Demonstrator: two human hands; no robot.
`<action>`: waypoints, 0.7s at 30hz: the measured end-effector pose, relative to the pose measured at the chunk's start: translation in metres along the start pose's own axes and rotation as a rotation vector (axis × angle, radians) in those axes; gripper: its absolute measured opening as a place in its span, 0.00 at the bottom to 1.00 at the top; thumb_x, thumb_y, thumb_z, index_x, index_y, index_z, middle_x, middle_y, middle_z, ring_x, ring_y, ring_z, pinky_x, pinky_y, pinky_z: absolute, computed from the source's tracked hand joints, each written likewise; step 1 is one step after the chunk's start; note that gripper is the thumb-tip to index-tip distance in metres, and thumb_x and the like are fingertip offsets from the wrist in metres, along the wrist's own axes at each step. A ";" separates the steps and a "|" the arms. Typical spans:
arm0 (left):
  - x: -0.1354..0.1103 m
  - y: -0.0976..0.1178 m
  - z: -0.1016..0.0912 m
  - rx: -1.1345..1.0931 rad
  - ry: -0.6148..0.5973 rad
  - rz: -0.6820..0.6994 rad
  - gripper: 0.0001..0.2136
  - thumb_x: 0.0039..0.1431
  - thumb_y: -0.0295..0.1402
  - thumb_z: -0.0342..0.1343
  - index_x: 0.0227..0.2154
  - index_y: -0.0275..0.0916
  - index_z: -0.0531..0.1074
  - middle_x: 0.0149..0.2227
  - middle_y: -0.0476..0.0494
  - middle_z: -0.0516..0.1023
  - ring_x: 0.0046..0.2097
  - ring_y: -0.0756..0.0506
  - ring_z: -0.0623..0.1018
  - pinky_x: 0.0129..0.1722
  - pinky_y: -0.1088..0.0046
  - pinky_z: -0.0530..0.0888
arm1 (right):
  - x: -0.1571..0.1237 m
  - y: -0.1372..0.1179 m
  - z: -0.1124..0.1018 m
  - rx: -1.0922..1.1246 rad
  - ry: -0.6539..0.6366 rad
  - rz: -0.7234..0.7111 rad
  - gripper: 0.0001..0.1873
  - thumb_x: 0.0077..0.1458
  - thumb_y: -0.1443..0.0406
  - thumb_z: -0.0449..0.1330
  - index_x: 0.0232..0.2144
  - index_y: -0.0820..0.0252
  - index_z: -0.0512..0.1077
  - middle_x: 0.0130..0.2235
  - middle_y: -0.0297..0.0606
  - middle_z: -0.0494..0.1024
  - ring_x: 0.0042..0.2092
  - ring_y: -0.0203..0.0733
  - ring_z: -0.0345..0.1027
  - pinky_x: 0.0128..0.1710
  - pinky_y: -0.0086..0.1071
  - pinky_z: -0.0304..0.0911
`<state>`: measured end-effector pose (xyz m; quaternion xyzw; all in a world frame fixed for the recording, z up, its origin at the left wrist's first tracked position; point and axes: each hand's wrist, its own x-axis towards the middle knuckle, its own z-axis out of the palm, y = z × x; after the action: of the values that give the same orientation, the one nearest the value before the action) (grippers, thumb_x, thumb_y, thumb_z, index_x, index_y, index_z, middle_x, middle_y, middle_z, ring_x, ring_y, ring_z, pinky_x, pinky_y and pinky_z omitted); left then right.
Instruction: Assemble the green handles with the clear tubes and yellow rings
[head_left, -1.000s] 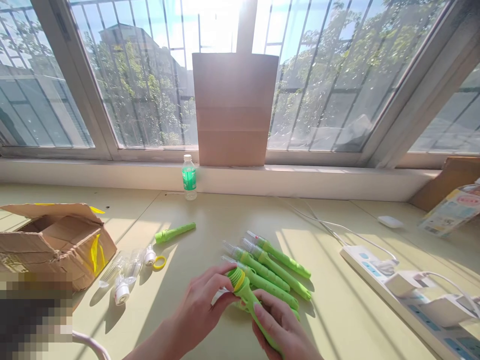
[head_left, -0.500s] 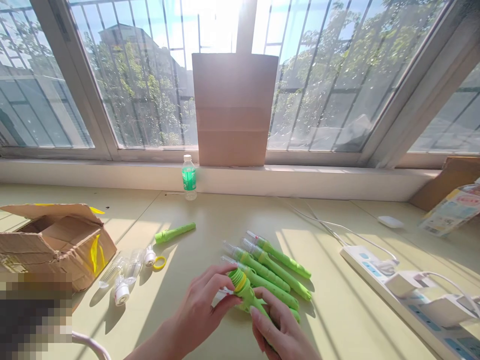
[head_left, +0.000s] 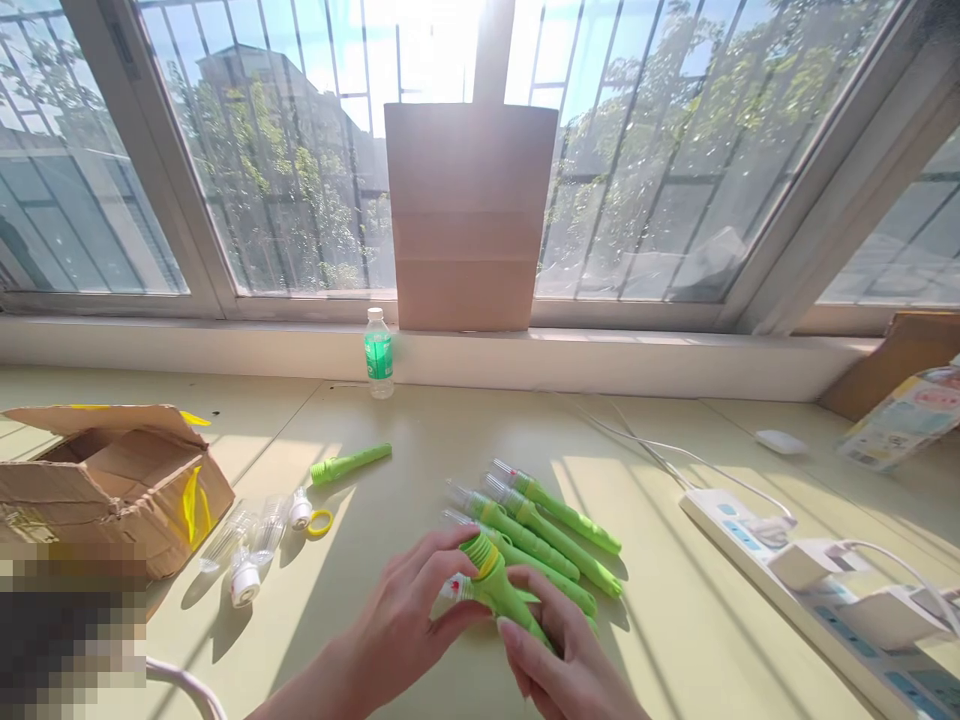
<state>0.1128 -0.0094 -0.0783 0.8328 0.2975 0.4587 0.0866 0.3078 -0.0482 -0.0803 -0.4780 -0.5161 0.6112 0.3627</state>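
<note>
In my right hand [head_left: 559, 645] is a light-green plastic tube [head_left: 514, 600], its fingers wrapped round the narrow lower part. The tube tilts with its wide threaded mouth toward the upper left, and a yellow ring sits round its neck. My left hand [head_left: 420, 590] pinches the tube near that ring and the threads with thumb and fingers. Just behind my hands, several green sticks with clear tops [head_left: 551, 520] lie side by side on the table, partly hidden by them. Another bare green tube [head_left: 351, 464] lies farther off to the left.
Left of my hands are clear plastic covers [head_left: 266, 530], white bulb-like pieces [head_left: 244, 580] and a loose yellow ring [head_left: 320, 522]. Beyond them stands an open cardboard box [head_left: 161, 500]. A bottle [head_left: 379, 355] is by the sill. A power strip [head_left: 795, 590] with plugs and cables lies right.
Both hands stay around the same tube, which has shifted and tilted very slightly. The fingers of my left hand have moved a little at the ring. Everything else rests as before.
</note>
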 end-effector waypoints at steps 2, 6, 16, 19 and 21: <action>-0.001 0.000 0.000 0.016 0.042 0.011 0.08 0.61 0.25 0.56 0.39 0.42 0.65 0.49 0.38 0.78 0.49 0.44 0.80 0.44 0.72 0.78 | -0.002 -0.001 0.003 0.027 0.040 0.013 0.26 0.50 0.45 0.64 0.41 0.53 0.62 0.24 0.23 0.68 0.15 0.23 0.42 0.13 0.22 0.37; -0.002 0.000 -0.002 0.040 0.081 0.063 0.07 0.62 0.23 0.55 0.37 0.41 0.66 0.48 0.39 0.79 0.44 0.47 0.82 0.41 0.74 0.78 | 0.001 -0.002 0.004 0.017 0.023 -0.131 0.23 0.53 0.44 0.61 0.31 0.56 0.65 0.24 0.26 0.65 0.17 0.26 0.50 0.15 0.24 0.48; -0.001 0.003 0.002 -0.015 -0.023 0.019 0.08 0.62 0.23 0.55 0.39 0.41 0.66 0.51 0.38 0.77 0.53 0.43 0.78 0.47 0.70 0.78 | -0.003 0.001 0.008 -0.040 0.117 -0.060 0.24 0.52 0.45 0.61 0.40 0.55 0.65 0.21 0.26 0.68 0.17 0.29 0.54 0.16 0.25 0.48; -0.001 0.003 0.001 -0.024 -0.003 0.007 0.09 0.61 0.21 0.54 0.39 0.42 0.65 0.50 0.39 0.77 0.50 0.44 0.79 0.45 0.71 0.78 | -0.004 0.000 0.011 -0.011 0.165 -0.139 0.23 0.45 0.51 0.69 0.32 0.54 0.61 0.22 0.24 0.66 0.22 0.31 0.59 0.20 0.24 0.55; -0.001 0.003 0.000 -0.025 0.003 0.007 0.09 0.60 0.21 0.55 0.38 0.41 0.66 0.50 0.38 0.76 0.46 0.45 0.80 0.44 0.70 0.78 | -0.003 -0.001 0.010 -0.006 0.132 -0.105 0.23 0.48 0.50 0.67 0.27 0.54 0.57 0.21 0.24 0.64 0.20 0.30 0.59 0.16 0.24 0.54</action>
<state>0.1139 -0.0127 -0.0779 0.8319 0.2890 0.4641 0.0948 0.2989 -0.0533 -0.0786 -0.4906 -0.5174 0.5570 0.4259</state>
